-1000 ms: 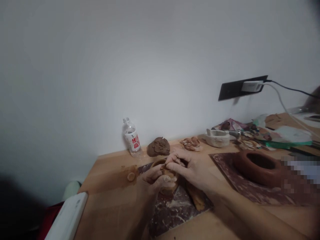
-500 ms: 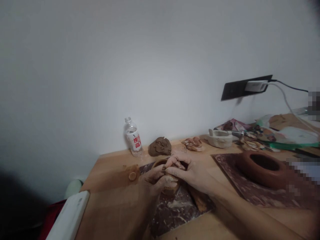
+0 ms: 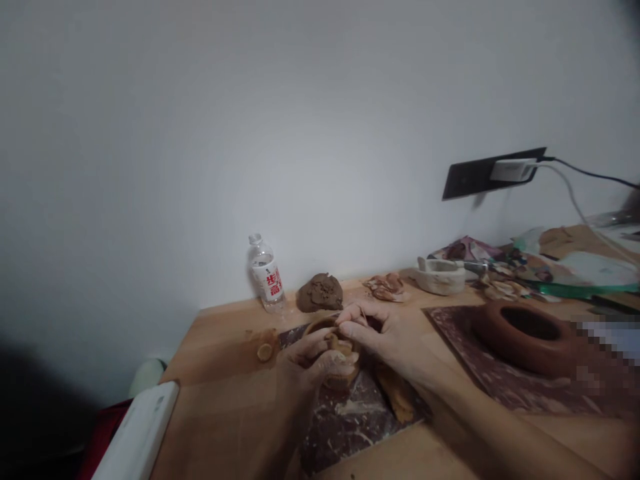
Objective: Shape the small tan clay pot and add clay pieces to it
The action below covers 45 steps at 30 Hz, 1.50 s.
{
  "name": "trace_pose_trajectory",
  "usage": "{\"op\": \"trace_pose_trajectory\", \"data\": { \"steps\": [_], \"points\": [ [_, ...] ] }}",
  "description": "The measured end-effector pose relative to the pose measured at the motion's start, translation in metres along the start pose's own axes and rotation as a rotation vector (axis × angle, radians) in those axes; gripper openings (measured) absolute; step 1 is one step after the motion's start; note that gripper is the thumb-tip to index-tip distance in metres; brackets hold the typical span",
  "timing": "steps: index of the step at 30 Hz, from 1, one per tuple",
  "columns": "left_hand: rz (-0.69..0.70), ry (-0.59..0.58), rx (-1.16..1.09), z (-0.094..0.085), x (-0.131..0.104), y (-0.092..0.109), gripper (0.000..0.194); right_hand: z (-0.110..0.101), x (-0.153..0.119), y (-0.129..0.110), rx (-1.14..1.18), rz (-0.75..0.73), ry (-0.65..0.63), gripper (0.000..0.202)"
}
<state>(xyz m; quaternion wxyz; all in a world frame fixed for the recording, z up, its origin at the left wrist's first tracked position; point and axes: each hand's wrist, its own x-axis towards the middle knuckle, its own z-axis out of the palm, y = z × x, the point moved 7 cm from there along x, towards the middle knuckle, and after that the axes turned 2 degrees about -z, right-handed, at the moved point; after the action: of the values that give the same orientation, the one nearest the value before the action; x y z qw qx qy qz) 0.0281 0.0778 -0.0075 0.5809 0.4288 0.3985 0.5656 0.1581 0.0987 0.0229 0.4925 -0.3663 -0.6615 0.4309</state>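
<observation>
A small brown clay pot stands on a dark, smeared board, its round rim partly behind my fingers. My left hand is wrapped round the near left side of the pot, thumb along its wall. Over the rim, my right hand is closed in a pinch, thumb and forefinger together; whatever lies between those fingertips is too small to make out. A lighter, uneven bit of clay shows at the rim between the two hands. Under my right wrist a long brown piece lies on the board.
Behind the pot are a clay lump, a plastic bottle, clay scraps and a pale bowl. A reddish-brown hollow ring-shaped clay piece sits on another board at right. A white box-like object is at the left edge.
My right thumb and fingers have shifted slightly up and back from the rim, baring more of the clay between the hands. My left hand stays round the pot.
</observation>
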Motion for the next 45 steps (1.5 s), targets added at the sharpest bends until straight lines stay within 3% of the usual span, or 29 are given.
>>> {"op": "trace_pose_trajectory", "data": {
  "steps": [6,15,23,36,41,45],
  "points": [
    [-0.006,-0.074,0.028,0.004,0.001,0.002,0.023,0.005,0.000,-0.007,-0.072,-0.081,0.030,0.014],
    [0.036,-0.100,0.036,0.004,0.002,0.001,0.023,0.008,0.002,-0.006,-0.109,-0.069,0.026,0.016],
    [-0.003,-0.025,0.062,0.000,0.001,0.000,0.029,0.000,-0.001,-0.002,0.017,0.080,0.057,0.025],
    [0.031,-0.104,0.105,0.006,0.000,0.005,0.020,0.007,0.003,-0.001,-0.061,-0.033,0.058,0.016],
    [-0.020,-0.084,0.033,0.005,0.000,0.000,0.023,0.003,0.003,-0.003,-0.029,-0.006,0.067,0.015],
    [-0.002,0.030,-0.078,-0.003,0.000,-0.005,0.026,-0.015,0.003,0.000,0.073,0.038,0.168,0.028]
  ]
}}
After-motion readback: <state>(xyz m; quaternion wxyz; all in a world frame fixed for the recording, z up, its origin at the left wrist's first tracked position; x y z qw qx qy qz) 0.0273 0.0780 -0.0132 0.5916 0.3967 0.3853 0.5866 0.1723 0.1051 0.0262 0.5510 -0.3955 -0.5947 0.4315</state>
